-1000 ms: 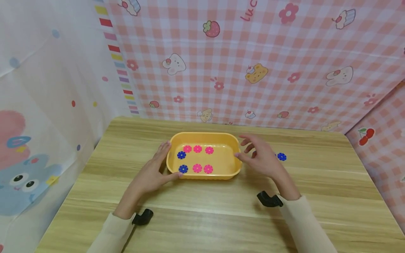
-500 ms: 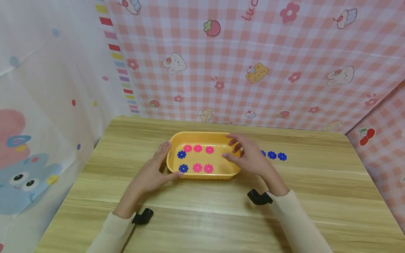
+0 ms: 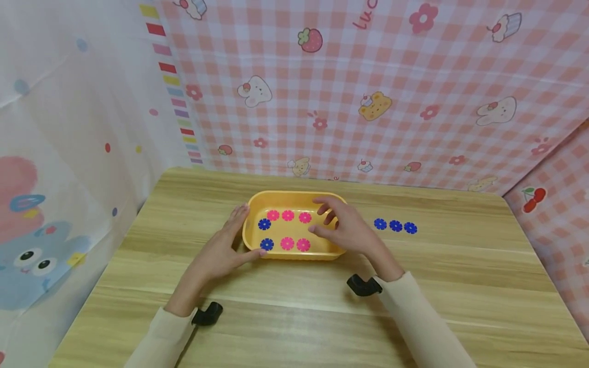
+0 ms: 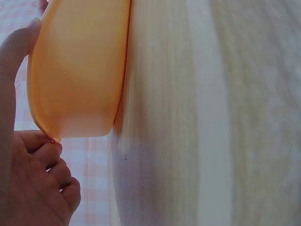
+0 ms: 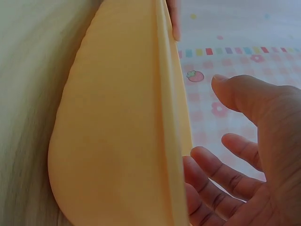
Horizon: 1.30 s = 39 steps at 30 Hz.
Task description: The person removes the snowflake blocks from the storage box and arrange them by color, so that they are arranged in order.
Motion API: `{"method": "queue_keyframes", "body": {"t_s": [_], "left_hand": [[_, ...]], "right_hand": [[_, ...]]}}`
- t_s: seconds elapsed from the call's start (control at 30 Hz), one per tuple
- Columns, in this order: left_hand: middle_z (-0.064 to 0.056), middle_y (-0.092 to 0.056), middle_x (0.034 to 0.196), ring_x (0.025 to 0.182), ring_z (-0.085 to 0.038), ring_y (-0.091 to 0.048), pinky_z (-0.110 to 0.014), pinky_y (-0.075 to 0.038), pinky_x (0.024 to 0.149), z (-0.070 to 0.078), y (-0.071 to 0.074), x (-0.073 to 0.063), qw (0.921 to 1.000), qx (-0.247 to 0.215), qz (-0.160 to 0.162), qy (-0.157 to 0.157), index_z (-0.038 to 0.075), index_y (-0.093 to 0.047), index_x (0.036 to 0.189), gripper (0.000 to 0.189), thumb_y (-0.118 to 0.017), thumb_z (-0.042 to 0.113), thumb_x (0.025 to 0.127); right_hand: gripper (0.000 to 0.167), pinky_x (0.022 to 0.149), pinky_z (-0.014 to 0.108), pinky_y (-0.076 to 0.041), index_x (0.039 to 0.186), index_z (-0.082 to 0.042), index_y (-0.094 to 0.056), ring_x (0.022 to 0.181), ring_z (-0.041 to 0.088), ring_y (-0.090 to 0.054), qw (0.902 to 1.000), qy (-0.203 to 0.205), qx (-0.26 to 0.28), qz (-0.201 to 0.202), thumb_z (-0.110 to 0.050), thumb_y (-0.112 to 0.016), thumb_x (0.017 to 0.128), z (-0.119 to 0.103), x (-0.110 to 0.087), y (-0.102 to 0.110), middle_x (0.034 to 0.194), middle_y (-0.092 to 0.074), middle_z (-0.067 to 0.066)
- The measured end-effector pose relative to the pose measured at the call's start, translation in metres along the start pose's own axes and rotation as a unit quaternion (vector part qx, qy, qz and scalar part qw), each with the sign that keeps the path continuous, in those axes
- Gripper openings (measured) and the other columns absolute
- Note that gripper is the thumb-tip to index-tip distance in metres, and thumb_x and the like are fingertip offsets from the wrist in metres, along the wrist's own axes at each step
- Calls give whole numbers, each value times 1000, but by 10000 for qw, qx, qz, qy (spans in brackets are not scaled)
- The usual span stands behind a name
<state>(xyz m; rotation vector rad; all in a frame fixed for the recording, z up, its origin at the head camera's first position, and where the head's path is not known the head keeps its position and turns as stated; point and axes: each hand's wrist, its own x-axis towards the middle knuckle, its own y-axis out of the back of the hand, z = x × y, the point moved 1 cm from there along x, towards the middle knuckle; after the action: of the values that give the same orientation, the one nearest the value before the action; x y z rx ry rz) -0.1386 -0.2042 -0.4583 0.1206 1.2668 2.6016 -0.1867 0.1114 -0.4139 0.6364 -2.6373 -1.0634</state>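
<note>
A yellow plastic tray (image 3: 317, 257) sits on the table in the head view; its outer wall fills much of both wrist views. My left hand (image 3: 221, 254) holds its left end, thumb on the front rim and fingers at the left side. Over the right end hovers my right hand (image 3: 347, 230), fingers loosely bent and apart, with nothing seen between them. On the tray floor lie several pink flower-shaped discs (image 3: 287, 244), plus a blue one (image 3: 267, 244) at the front left and another blue disc (image 3: 264, 224) behind it.
Three blue flower discs (image 3: 395, 226) lie in a row on the wooden table (image 3: 294, 317), right of the tray. Behind the table hangs a pink checked cloth (image 3: 340, 76), and a white patterned cloth (image 3: 83, 128) hangs at the left.
My right hand has moved left, from the tray's right edge to over its inside, uncovering the blue discs on the table. My left hand has stayed on the tray.
</note>
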Motion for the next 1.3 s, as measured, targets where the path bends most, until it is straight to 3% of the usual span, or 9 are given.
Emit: {"method": "queue_keyframes", "body": {"t_s": [0.37,0.7,1.0,1.3], "left_hand": [[6,-4,175,163,-22,-5,-58,-21,128,-1,-1,1,10000,45,1,-32,30,-5,166,118,-65,82,78],[5,-5,175,162,-22,-6,-60,-22,127,-1,-1,0,10000,16,8,-41,31,-5,166,119,-65,83,77],[4,-6,175,162,-24,-7,-62,-23,126,-1,-1,0,10000,12,15,-78,30,-7,166,117,-65,82,78],[1,-7,175,162,-23,-6,-63,-23,126,-2,-1,1,9999,-1,61,-96,31,-6,166,116,-66,81,79]], "right_hand": [[68,93,47,-59,148,-7,-50,100,26,-64,9993,-9,102,-354,-32,-78,92,-8,15,-18,124,-64,15],[62,84,33,-57,142,-12,-57,98,21,-63,9983,-79,-18,-573,-36,-79,90,-16,24,-35,121,-67,10],[60,79,30,-56,140,-12,-58,91,17,-62,9949,-135,16,-1003,-37,-80,90,-21,36,-48,114,-68,6],[53,79,28,-54,135,-11,-63,88,16,-61,9916,112,-238,-1264,-33,-80,90,-25,49,-61,108,-68,7]]}}
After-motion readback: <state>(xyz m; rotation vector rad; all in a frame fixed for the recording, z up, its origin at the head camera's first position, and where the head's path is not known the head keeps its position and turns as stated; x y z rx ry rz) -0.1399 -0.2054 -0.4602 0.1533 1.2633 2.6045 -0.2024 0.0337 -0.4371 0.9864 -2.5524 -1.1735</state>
